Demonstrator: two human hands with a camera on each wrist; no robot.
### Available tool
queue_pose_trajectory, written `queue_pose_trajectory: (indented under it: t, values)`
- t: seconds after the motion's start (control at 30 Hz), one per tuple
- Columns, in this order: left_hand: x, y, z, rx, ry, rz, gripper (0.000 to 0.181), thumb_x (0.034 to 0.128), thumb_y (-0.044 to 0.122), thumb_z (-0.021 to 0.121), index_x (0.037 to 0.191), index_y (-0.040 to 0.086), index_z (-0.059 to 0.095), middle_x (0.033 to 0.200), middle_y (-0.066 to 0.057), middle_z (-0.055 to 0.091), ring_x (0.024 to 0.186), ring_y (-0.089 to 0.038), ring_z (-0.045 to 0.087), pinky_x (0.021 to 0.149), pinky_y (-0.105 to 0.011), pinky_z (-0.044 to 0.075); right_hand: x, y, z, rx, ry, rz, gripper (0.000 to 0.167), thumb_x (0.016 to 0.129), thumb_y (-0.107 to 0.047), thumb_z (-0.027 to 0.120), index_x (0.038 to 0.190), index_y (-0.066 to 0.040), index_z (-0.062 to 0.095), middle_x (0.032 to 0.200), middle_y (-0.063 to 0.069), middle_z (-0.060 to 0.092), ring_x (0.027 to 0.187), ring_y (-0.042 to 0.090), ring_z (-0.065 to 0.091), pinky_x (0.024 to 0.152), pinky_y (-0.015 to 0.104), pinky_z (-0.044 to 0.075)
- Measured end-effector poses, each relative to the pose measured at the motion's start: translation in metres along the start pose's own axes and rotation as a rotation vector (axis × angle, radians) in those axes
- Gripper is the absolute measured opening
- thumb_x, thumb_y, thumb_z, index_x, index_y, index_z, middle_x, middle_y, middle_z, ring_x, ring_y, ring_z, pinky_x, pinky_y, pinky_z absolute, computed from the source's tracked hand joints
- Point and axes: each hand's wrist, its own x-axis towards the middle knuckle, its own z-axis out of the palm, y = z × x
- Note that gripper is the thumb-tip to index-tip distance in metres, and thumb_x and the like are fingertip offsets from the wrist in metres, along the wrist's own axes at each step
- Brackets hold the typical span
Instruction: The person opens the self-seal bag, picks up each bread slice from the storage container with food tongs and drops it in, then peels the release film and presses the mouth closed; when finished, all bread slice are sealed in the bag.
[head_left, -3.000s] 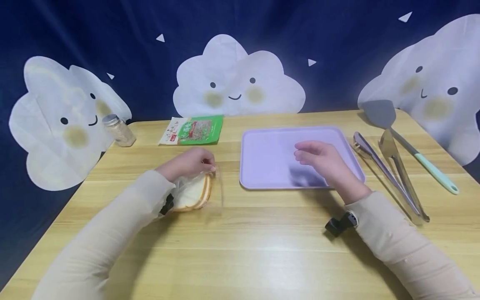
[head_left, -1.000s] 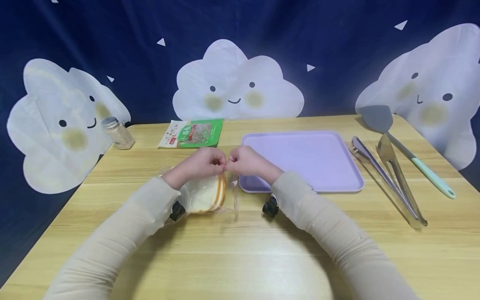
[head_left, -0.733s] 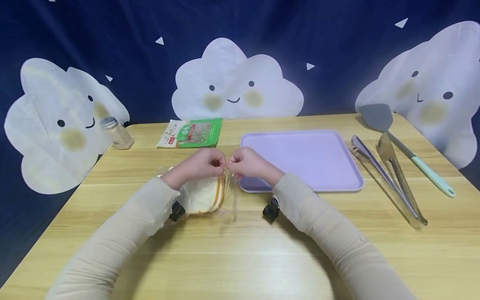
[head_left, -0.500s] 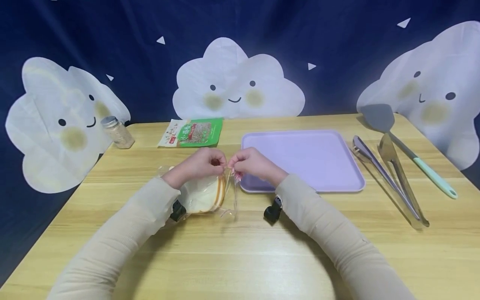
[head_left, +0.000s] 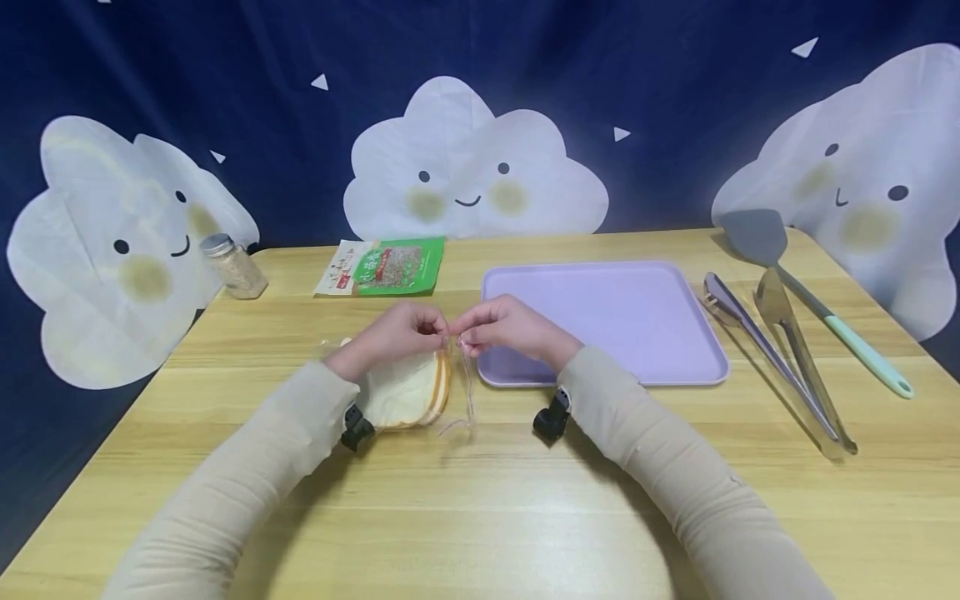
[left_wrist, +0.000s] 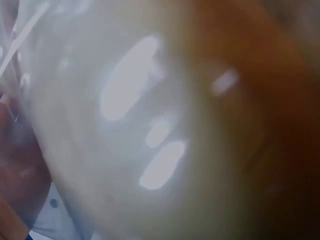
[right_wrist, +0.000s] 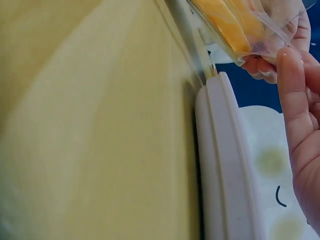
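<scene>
Slices of white bread lie in a clear plastic bag, left of centre on the table. My left hand pinches the bag's top edge above the slices. Against its fingertips, my right hand pinches the clear film between thumb and finger. In the right wrist view, the right hand is at the bag's edge, beside the orange-brown crusts, with the left hand's fingers behind the plastic. Blurred bread under shiny film fills most of the left wrist view.
A lilac tray lies just right of the hands. Behind them is a green and white packet, with a lidded jar at the back left. Metal tongs and a grey spatula with a mint handle lie on the right.
My right hand came from over the tray to meet my left hand at the bag. The bag and left hand shifted slightly right. Lately only the fingers at the bag's edge have moved a little.
</scene>
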Motion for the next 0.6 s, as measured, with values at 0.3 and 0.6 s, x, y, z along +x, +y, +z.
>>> queue_pose_trajectory:
  t: [0.3,0.6]
  values:
    - [-0.0006,-0.0037,0.0037,-0.007,-0.015,-0.003,0.006,0.0843,0.0,0.059,0.085,0.0,0.065,0.08,-0.007,0.066,0.077,-0.015,0.055,0.079,-0.029,0.046,0.0021,-0.0032,-0.0034,-0.212,-0.065,0.031,0.016,0.084,0.006,0.056,0.098,0.007,0.063,0.082,0.01,0.066,0.071,0.013,0.061,0.076,0.03,0.053]
    - [0.0013,-0.0085,0.0085,-0.026,-0.03,0.041,0.005,0.0833,0.001,0.061,0.083,0.0,0.066,0.076,-0.006,0.065,0.073,-0.014,0.054,0.075,-0.029,0.045,0.0012,-0.0075,-0.0027,-0.37,-0.178,0.014,0.017,0.085,0.005,0.057,0.101,0.003,0.063,0.088,0.009,0.066,0.077,0.013,0.061,0.078,0.028,0.052]
